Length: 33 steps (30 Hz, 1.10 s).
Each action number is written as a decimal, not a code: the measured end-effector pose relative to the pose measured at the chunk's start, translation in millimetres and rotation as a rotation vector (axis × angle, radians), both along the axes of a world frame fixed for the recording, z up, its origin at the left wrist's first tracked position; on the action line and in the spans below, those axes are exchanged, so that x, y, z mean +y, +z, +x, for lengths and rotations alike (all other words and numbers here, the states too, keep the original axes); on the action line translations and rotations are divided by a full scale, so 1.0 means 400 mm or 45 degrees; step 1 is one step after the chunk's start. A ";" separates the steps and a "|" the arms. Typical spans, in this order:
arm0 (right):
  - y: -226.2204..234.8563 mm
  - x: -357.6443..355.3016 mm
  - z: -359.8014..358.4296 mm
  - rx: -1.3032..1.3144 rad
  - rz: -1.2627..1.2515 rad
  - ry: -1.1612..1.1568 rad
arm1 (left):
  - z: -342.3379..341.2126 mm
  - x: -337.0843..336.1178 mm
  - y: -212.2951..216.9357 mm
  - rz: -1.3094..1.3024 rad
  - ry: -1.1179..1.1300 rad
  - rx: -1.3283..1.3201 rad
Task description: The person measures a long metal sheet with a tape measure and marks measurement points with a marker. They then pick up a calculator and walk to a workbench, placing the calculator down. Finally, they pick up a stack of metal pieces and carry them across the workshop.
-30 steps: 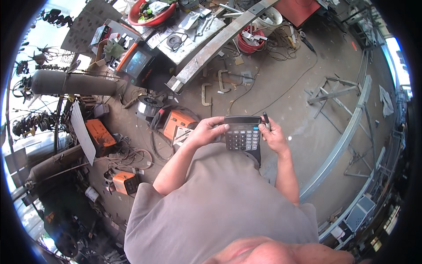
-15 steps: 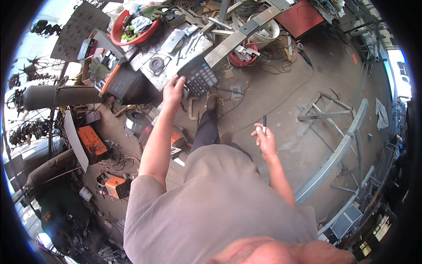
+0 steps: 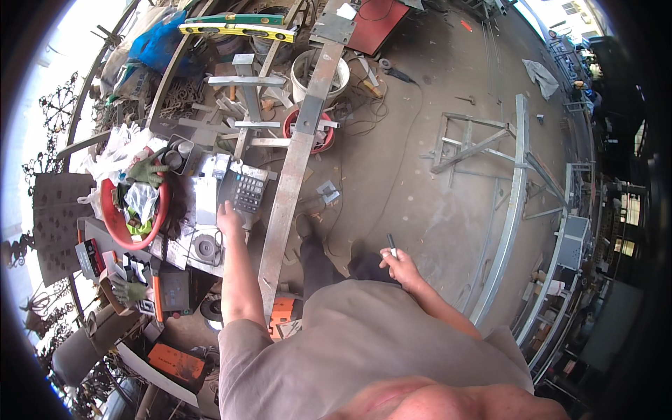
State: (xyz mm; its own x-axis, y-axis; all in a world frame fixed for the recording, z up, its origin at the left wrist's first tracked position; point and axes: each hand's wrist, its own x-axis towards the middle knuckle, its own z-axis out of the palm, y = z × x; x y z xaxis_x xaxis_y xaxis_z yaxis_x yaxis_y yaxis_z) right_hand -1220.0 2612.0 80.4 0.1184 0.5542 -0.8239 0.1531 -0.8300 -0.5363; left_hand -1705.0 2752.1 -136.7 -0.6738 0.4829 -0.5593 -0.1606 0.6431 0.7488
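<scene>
My left hand (image 3: 228, 218) is closed at the near left corner of a dark desk calculator (image 3: 249, 193) with rows of keys. The calculator is at the right side of the cluttered work table, its keys facing up; I cannot tell if it rests fully on the surface. A round black disc-like item (image 3: 206, 248) lies close to my left wrist. My right hand (image 3: 400, 267) is closed around a slim dark-tipped marker (image 3: 391, 242), held out over the floor with its dark end pointing up and away.
A long flat metal bar (image 3: 302, 143) runs just right of the calculator. Left of it stands a red basin (image 3: 110, 222) with bags and gloves. Yellow and green spirit levels (image 3: 238, 30) lie at the far side. A welded steel frame (image 3: 483, 140) stands right, and an angle grinder (image 3: 397, 71) lies beyond.
The view has swung, so the table sits further left and lower. My left hand has carried the calculator from the table's near edge to its right side; my right hand still holds the marker.
</scene>
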 end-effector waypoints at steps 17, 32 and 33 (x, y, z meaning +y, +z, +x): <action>-0.003 0.229 -0.092 0.032 0.037 0.234 | -0.049 -0.237 0.083 -0.108 0.544 0.045; -0.019 0.275 -0.144 -0.073 -0.042 0.502 | -0.359 -0.293 0.034 0.262 1.183 -0.216; -0.017 0.278 -0.148 -0.106 -0.043 0.497 | -0.353 -0.283 0.030 0.182 1.117 -0.159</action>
